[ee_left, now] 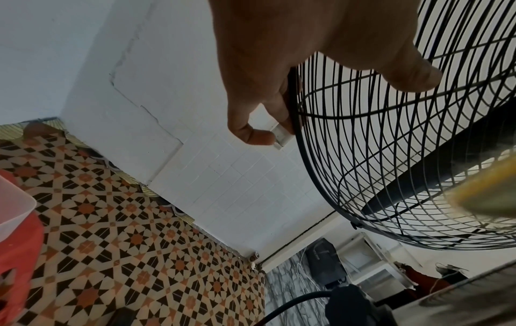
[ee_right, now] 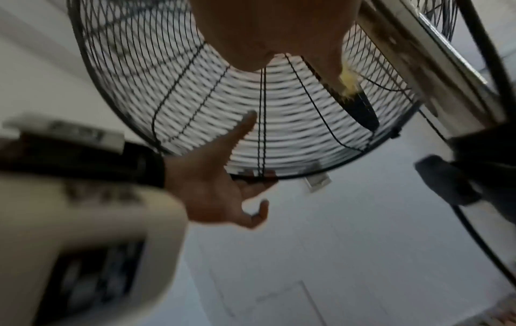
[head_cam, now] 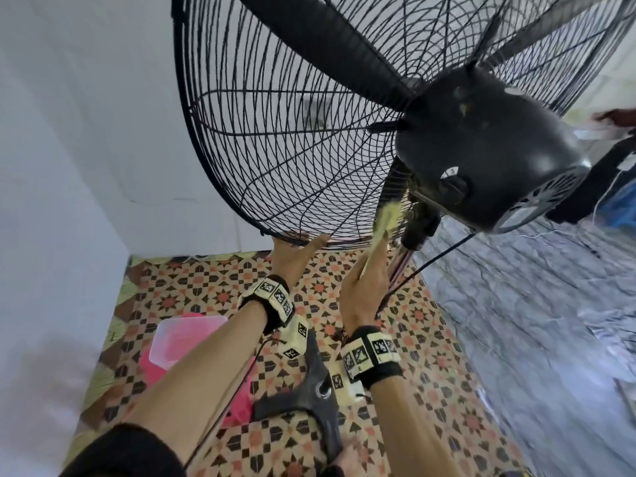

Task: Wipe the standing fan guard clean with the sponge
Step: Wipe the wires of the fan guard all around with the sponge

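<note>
The wiping is under way on the back of the fan guard (head_cam: 275, 139), low down near the pole. The right hand (head_cam: 366, 287) holds the yellow sponge (head_cam: 387, 218) between extended fingers and thumb, pushed up against the wires just beside the motor housing (head_cam: 481, 160) — the sponge is blurred, so I judge it is mid-stroke. In the right wrist view only a small yellow edge of it shows past the fingertips, against the wires, with a black blade (ee_right: 363, 110) behind them.

The left hand (head_cam: 296, 253) steadies the guard at its bottom rim: thumb stretched along the back of the wires, fingers hooked round the rim from the front (the left wrist view shows them curled over the outer ring, one fingertip on a small white tag (ee_left: 282, 135) clipped there).

Most of the guard looks not yet reached from here — the upper arc and the far side are well away from the sponge. The next move, as I judge it, calls for drawing the sponge along the wires outward toward the rim, with the left hand bracing so the head does not swing, and keeping fingers clear of the gaps.

A pink tub (head_cam: 182, 342) sits on the patterned floor (head_cam: 395, 339) below.
</note>
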